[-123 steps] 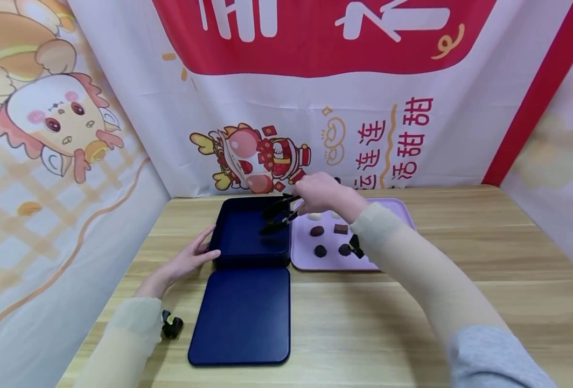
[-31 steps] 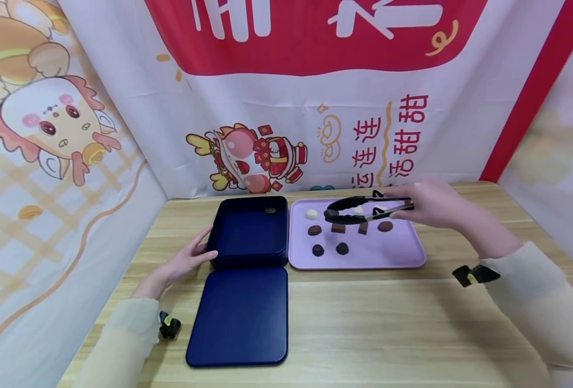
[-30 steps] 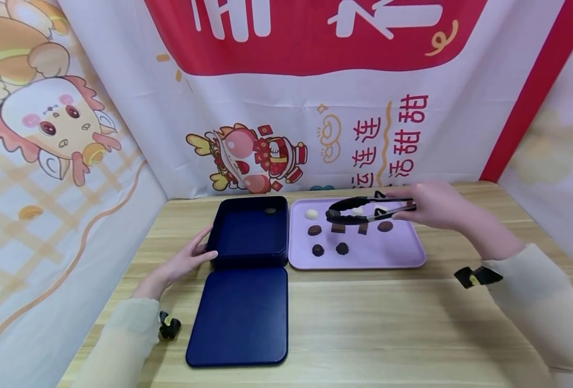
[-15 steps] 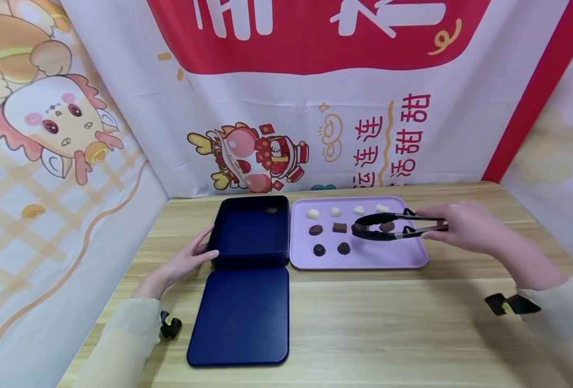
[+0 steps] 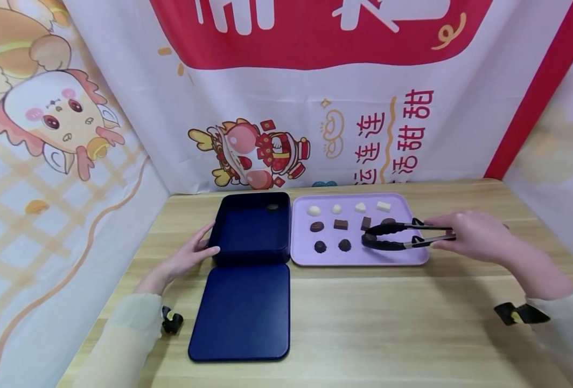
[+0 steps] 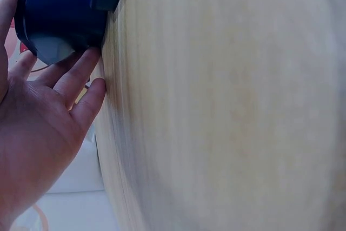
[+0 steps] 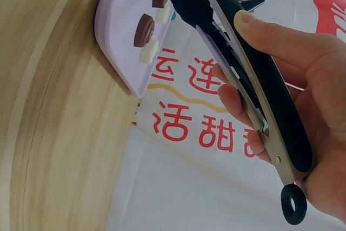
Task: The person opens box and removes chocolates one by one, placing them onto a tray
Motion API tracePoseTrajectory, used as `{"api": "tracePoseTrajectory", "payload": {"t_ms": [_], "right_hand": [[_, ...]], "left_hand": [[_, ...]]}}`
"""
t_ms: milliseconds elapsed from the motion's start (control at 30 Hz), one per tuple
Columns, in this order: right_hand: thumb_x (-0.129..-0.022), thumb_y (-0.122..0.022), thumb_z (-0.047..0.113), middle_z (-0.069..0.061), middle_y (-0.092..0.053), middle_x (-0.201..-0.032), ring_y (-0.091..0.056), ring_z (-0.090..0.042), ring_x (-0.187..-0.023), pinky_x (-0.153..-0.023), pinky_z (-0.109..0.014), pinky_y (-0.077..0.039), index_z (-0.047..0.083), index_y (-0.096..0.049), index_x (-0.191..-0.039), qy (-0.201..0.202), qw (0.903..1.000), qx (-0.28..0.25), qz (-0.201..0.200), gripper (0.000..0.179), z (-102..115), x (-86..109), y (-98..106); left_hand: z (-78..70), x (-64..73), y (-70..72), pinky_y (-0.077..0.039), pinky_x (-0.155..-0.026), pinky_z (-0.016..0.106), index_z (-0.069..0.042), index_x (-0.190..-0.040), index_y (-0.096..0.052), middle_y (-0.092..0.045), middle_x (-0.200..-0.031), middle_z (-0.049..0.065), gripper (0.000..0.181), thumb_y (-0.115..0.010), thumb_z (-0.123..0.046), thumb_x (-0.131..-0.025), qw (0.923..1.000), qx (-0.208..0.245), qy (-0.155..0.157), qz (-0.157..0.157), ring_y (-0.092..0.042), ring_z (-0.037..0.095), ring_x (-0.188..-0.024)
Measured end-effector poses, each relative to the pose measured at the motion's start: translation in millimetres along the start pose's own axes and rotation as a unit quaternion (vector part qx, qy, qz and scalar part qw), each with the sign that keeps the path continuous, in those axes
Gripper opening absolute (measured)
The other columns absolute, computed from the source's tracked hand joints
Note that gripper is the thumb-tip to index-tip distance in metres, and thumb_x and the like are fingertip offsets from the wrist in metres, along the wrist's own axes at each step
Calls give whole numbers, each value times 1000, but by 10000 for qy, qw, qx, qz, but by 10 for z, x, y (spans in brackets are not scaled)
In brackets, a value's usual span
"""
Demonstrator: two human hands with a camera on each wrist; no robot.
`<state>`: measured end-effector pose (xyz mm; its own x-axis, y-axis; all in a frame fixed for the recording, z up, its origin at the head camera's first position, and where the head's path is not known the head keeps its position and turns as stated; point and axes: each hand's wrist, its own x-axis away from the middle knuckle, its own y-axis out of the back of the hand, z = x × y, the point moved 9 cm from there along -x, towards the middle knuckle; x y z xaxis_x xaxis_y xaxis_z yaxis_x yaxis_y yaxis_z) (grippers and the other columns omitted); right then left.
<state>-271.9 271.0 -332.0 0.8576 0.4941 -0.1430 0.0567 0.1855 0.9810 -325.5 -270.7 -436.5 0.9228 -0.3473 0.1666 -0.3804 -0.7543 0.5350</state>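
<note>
My right hand (image 5: 477, 233) grips a pair of black-tipped metal tongs (image 7: 262, 79), thumb on the upper handle. Between the tong tips sits a dark chocolate (image 5: 370, 237), low over the front part of the lilac tray (image 5: 388, 257); whether it touches the tray I cannot tell. Behind and left of it are rows of white chocolates (image 5: 314, 210), brown chocolates (image 5: 341, 224) and dark round chocolates (image 5: 344, 245). My left hand (image 5: 189, 257) rests with extended fingers against the left side of a navy box (image 5: 252, 257). One dark chocolate (image 5: 272, 207) lies inside at its back right.
The navy lid (image 5: 240, 315) lies flat on the wooden table (image 5: 378, 323), in front of the box. Box and tray stand side by side near a printed cloth backdrop (image 5: 247, 86). Another cloth (image 5: 54, 215) closes off the left side.
The tongs were over the box earlier. A second ago they held the dark chocolate above the tray's back rows; since then they have moved right and forward toward me. The left hand has stayed put.
</note>
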Motion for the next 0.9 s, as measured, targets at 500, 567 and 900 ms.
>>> {"api": "tracePoseTrajectory", "payload": {"t_ms": [500, 567, 900], "right_hand": [[-76, -84, 22, -11, -72, -102, -66, -18, -78, -61, -45, -50, 7, -73, -115, 78, 9999, -20, 75, 44, 31, 26, -12], [-76, -84, 23, -11, -72, -102, -66, -17, -77, -61, -45, -50, 7, -73, -115, 75, 9999, -18, 93, 44, 34, 27, -17], [-76, -84, 26, -12, -72, -97, -57, -12, -68, -58, -41, -47, 6, -70, -119, -124, 9997, -74, 178, 49, 2, 3, -23]], "left_hand": [[-16, -18, 0, -21, -107, 64, -24, -158, -3, -15, -151, 39, 81, -57, -36, -99, 9999, -95, 68, 30, -16, 50, -140], [-4, -20, 2, -21, -107, 64, -25, -158, -4, -15, -150, 39, 80, -57, -36, -99, 9999, -86, 92, 24, -16, 49, -140], [1, -18, 13, -20, -106, 65, -24, -158, -3, -12, -152, 37, 80, -57, -36, -99, 9999, -126, 66, 32, -13, 49, -140]]}}
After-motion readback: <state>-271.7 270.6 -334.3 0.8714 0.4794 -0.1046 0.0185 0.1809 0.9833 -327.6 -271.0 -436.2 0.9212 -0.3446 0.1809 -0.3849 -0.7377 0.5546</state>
